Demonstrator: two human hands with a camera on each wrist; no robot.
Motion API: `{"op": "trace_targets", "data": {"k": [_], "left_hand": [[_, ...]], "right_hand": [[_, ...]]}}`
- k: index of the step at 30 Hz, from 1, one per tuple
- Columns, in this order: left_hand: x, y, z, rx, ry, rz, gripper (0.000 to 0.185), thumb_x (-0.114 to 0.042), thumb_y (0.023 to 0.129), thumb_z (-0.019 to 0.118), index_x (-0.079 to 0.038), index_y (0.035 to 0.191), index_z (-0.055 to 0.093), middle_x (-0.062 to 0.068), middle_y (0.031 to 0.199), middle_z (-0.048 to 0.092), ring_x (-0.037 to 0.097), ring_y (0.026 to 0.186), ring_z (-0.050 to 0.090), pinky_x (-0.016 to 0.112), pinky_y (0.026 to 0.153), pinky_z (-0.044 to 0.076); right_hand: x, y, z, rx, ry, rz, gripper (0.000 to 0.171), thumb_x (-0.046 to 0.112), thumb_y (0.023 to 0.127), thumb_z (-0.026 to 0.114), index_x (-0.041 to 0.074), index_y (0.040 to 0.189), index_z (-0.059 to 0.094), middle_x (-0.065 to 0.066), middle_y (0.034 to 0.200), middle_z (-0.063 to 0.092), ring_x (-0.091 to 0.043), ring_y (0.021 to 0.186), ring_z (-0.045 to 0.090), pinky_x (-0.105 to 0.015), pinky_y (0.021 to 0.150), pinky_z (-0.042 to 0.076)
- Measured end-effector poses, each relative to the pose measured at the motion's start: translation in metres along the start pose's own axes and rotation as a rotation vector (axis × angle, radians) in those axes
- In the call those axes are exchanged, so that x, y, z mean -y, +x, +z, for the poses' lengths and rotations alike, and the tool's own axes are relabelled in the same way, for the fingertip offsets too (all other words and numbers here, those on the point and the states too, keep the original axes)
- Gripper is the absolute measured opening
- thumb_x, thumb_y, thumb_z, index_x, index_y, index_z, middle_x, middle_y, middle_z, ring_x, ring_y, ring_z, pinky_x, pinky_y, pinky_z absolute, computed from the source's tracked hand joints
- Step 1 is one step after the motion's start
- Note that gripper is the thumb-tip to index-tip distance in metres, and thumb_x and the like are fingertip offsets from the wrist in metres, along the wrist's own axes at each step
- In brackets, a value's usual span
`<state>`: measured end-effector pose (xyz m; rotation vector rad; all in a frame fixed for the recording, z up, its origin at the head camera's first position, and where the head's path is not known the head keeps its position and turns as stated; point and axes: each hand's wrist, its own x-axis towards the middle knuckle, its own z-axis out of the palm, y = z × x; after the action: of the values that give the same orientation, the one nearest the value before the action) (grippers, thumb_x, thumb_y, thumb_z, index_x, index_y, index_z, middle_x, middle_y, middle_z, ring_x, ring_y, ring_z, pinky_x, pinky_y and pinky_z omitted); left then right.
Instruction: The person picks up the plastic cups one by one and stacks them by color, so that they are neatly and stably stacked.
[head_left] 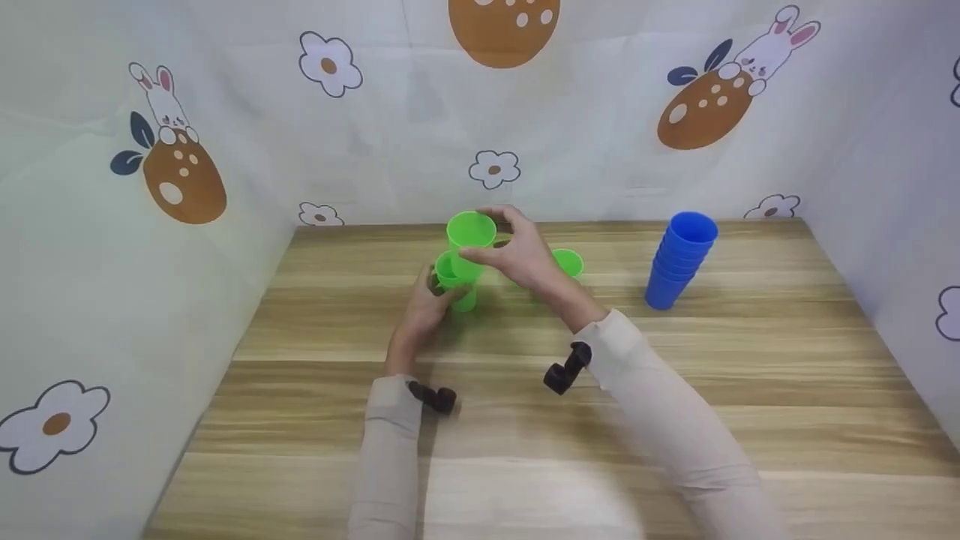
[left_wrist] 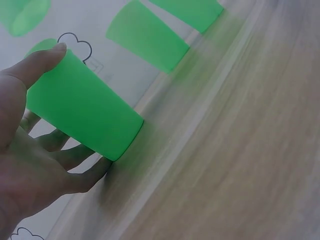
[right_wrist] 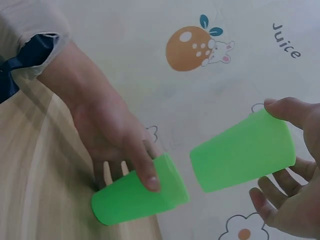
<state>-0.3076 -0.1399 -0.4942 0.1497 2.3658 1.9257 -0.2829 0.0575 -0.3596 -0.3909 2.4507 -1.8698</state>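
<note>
My left hand (head_left: 424, 309) grips a green cup (left_wrist: 85, 105) that stands upright on the table, its thumb near the rim and its fingers round the far side. A second rim edge shows at the top of this cup in the right wrist view, like nested cups. Above it, my right hand (head_left: 525, 256) holds another green cup (right_wrist: 245, 150) by thumb and fingers near the rim, mouth up. The raised cup's base is just over the lower cup's mouth, apart from it in the right wrist view. Another green cup (head_left: 568, 262) stands right of them, partly behind my right hand.
A stack of several nested blue cups (head_left: 675, 262) stands on the wooden table (head_left: 525, 442) at the right. Two green cups stand in a row beyond the held one in the left wrist view, the nearer cup (left_wrist: 147, 37) tilted by the camera angle. Patterned cloth (head_left: 405, 127) encloses the table.
</note>
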Motion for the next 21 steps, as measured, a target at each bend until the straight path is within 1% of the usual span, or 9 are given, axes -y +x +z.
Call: {"op": "trace_targets", "data": {"k": [4,8,15,19,21], "left_hand": [[-0.001,0.001,0.000,0.004,0.007,-0.002,0.071,-0.033,0.089,0.074,-0.012,0.146,0.037,0.012,0.147,0.050,0.027,0.141,0.044,0.046,0.124,0.027],[-0.002,0.001,0.001,0.005,0.003,-0.021,0.075,-0.033,0.089,0.075,-0.011,0.149,0.035,0.013,0.152,0.046,0.029,0.145,0.041,0.046,0.125,0.027],[-0.002,0.002,0.001,0.009,0.008,-0.053,0.084,-0.033,0.090,0.074,-0.011,0.155,0.026,0.016,0.157,0.039,0.031,0.146,0.040,0.046,0.122,0.033],[-0.001,0.001,-0.001,0.004,0.008,-0.020,0.083,-0.032,0.089,0.075,-0.011,0.154,0.028,0.016,0.155,0.041,0.030,0.145,0.041,0.046,0.121,0.034],[0.000,0.000,-0.001,0.021,0.004,-0.002,0.082,-0.031,0.090,0.074,-0.013,0.154,0.027,0.014,0.155,0.041,0.029,0.146,0.039,0.046,0.123,0.032]], "right_hand": [[-0.005,0.004,0.012,-0.047,0.019,-0.005,0.073,0.024,0.081,0.084,0.008,0.143,0.050,-0.008,0.138,0.057,-0.020,0.128,0.053,-0.033,0.104,0.050],[-0.010,0.010,0.021,-0.077,0.006,0.015,0.075,0.025,0.081,0.084,0.009,0.145,0.049,-0.008,0.141,0.055,-0.021,0.132,0.051,-0.033,0.106,0.049],[-0.025,0.018,0.037,-0.063,-0.073,0.043,0.076,0.025,0.083,0.083,0.009,0.148,0.047,-0.010,0.148,0.050,-0.025,0.139,0.046,-0.040,0.114,0.044],[-0.036,0.019,0.045,-0.038,-0.080,0.064,0.076,0.021,0.083,0.082,0.008,0.149,0.046,-0.012,0.151,0.049,-0.028,0.141,0.045,-0.042,0.116,0.042],[-0.042,0.018,0.048,-0.027,-0.072,0.077,0.078,0.019,0.083,0.083,0.007,0.149,0.045,-0.014,0.151,0.049,-0.030,0.141,0.046,-0.044,0.116,0.042]]}}
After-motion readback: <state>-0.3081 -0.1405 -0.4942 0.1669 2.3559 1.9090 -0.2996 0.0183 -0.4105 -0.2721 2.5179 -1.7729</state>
